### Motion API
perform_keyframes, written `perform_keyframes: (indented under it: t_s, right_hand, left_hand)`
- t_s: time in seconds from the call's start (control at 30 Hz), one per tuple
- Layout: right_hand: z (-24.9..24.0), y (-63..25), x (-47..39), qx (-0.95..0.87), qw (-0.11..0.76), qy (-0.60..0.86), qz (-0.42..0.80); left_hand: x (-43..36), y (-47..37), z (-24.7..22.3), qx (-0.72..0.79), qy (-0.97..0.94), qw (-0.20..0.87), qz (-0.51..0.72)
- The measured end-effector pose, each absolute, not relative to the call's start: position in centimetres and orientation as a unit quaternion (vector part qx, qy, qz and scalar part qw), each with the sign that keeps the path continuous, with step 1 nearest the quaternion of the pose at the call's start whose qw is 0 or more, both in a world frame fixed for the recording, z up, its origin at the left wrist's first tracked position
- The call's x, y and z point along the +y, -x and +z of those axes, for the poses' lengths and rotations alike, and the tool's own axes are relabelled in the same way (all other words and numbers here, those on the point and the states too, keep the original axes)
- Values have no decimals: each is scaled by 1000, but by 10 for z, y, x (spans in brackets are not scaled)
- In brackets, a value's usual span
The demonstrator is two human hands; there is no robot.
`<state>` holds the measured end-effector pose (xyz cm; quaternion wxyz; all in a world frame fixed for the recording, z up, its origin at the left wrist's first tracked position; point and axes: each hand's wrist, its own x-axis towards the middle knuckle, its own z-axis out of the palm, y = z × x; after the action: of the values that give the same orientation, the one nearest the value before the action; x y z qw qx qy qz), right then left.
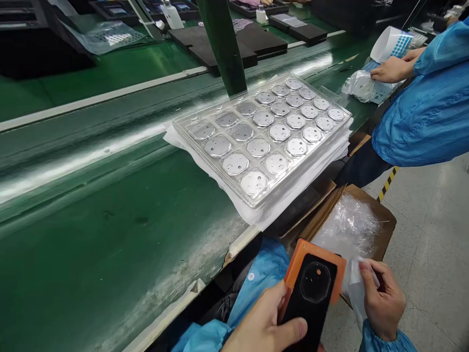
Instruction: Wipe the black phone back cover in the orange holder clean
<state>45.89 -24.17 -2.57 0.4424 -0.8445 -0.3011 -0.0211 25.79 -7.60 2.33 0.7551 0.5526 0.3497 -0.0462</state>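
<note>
Head camera view, watched from my remote post: a left hand (264, 318), between five and six o'clock, grips an orange holder (339, 289) and the black phone-shaped panel (317, 310) set in it, thumb closed across the panel's face; the fingers behind are mostly hidden from me. The panel lies between four and five o'clock, tilted, with an octagonal camera window (315, 282) in its upper part. Toward four o'clock, the right hand (384, 298) pinches a thin white sheet (355, 286) between thumb and forefinger, just beside the orange holder; whether it is cloth or film I cannot tell. Just above center, toward one o'clock, I see a clear plastic tray (252, 201) bearing rows of silvery octagonal discs (258, 146), atop white layers (269, 215) at the edge of a green workbench (110, 234). An open cardboard carton (386, 220) with crumpled clear film (351, 217) stands between three and four o'clock. At two, a co-worker in a blue smock (432, 112) handles crinkled wrap (361, 88). Black boards (264, 41) lie toward twelve, a white bottle (172, 17) at eleven.
</note>
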Motion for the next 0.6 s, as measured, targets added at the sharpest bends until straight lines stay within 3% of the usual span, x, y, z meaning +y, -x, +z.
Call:
perform_keyframes:
  t_s: [0.2, 0.6]
  right_hand:
    - [-18, -420, -200, -493, 431, 756, 32]
    - [-35, -415, -178, -479, 375, 793, 18]
  left_hand:
    - [-75, -270, 9, 376, -578, 723, -44]
    - [-77, -267, 4, 385, -704, 588, -109]
